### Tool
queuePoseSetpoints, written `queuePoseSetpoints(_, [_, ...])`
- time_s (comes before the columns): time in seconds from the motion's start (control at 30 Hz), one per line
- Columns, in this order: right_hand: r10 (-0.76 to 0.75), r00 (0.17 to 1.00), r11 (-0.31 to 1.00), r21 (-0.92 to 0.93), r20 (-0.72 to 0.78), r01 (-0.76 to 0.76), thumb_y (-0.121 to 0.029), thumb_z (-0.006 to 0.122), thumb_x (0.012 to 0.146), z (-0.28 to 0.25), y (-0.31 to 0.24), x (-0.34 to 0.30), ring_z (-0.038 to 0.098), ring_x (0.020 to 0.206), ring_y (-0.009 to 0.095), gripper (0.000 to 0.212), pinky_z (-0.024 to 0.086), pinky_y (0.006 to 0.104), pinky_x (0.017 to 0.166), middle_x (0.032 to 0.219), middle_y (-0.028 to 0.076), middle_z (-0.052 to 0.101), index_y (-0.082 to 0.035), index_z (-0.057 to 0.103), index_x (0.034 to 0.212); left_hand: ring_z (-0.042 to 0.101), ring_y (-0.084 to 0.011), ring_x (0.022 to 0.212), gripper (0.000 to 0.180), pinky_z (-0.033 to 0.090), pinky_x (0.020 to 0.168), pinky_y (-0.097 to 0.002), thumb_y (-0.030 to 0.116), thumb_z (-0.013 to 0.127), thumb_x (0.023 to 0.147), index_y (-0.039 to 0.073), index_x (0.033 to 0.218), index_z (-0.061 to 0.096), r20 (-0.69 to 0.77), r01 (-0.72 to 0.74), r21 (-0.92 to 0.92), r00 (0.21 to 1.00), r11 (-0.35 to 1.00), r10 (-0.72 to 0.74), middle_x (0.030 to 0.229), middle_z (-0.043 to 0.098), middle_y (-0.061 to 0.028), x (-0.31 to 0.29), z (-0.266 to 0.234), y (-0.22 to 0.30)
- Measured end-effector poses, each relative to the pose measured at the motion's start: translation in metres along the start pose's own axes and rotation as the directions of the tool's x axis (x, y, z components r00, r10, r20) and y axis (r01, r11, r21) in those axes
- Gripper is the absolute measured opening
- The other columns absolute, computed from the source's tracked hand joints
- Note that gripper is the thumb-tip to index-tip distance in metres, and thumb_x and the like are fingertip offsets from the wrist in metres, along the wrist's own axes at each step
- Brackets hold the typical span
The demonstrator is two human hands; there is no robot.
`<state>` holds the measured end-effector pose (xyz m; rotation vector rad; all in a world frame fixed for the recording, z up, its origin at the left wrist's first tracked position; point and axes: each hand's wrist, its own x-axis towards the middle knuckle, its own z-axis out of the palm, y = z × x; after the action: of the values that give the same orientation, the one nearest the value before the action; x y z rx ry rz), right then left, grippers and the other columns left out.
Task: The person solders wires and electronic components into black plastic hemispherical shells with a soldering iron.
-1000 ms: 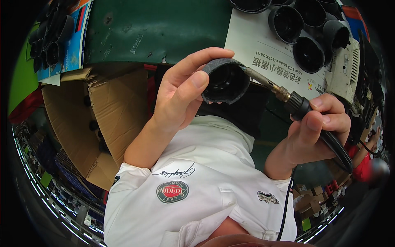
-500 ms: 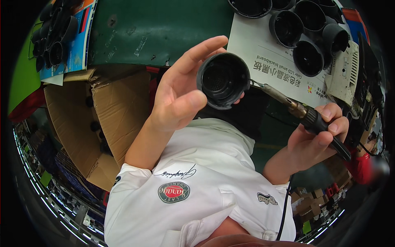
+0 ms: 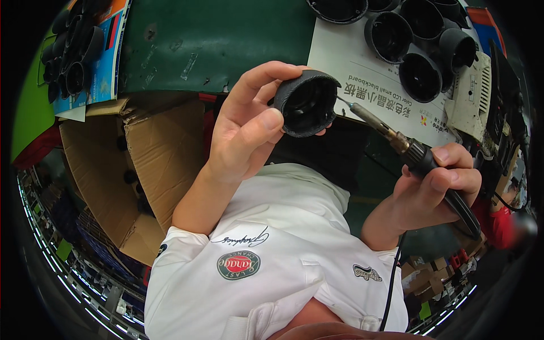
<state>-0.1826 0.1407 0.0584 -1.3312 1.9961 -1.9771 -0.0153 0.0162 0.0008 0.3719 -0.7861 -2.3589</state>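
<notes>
In my left hand (image 3: 243, 122) is a round black plastic housing (image 3: 309, 105), hollow like a cup. My thumb and fingers grip its side, and its open mouth faces right and towards me. My right hand (image 3: 436, 181) is closed around the dark handle of a soldering iron (image 3: 391, 136), held like a pen. The iron's thin metal tip is at the housing's right rim; whether it touches the plastic I cannot tell. A black cord runs down below my right hand.
Several similar black housings (image 3: 419, 76) sit on a white printed sheet (image 3: 334, 51) at the far right, beside a beige vented unit (image 3: 471, 96). More black parts (image 3: 76, 76) lie at the far left on a blue printed board. An open cardboard box (image 3: 164, 164) stands below the green table (image 3: 215, 39).
My left hand has tilted the housing, so its mouth now turns more to the right and downward. The iron's tip has shifted slightly left and up, staying at the rim.
</notes>
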Motion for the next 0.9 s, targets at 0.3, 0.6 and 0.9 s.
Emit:
queuePoseSetpoints(0.3, [0.048,0.999,0.996,0.073,-0.018,-0.046,-0.019,0.079,0.072,0.004,0.002,0.002,0.054,0.064,0.012,0.034,0.043,0.0204,0.058,0.078,0.01,0.058,-0.011,0.047,0.08,0.059,-0.0383,0.095,0.049,0.053,0.079,-0.0431,0.026,0.049,0.087,0.01,0.13,0.035,0.047,0.002,0.141,0.999,0.99,-0.008,0.129,0.035,-0.0323,0.001,-0.003,0.0])
queuePoseSetpoints(0.6, [-0.033,0.998,0.999,-0.01,0.051,0.034,-0.022,0.073,0.078,0.008,0.003,0.001,0.054,0.046,0.013,0.029,0.046,0.0192,0.036,0.077,0.013,0.054,-0.009,0.048,0.082,0.06,-0.0371,0.093,0.05,0.054,0.077,-0.042,0.027,0.05,0.086,0.009,0.13,0.036,0.032,-0.003,0.161,0.999,0.987,-0.003,0.127,0.038,-0.0321,0.0,-0.003,-0.001])
queuePoseSetpoints(0.9, [0.084,0.996,0.99,0.116,-0.007,-0.082,-0.01,0.078,0.072,0.01,0.002,-0.006,0.056,0.066,0.013,0.032,0.045,0.0217,0.059,0.08,0.011,0.058,-0.009,0.048,0.082,0.061,-0.0368,0.089,0.05,0.055,0.072,-0.0404,0.028,0.051,0.085,0.007,0.129,0.038,0.001,-0.006,0.178,1.0,0.984,0.006,0.125,0.04,-0.0315,-0.001,-0.001,-0.003])
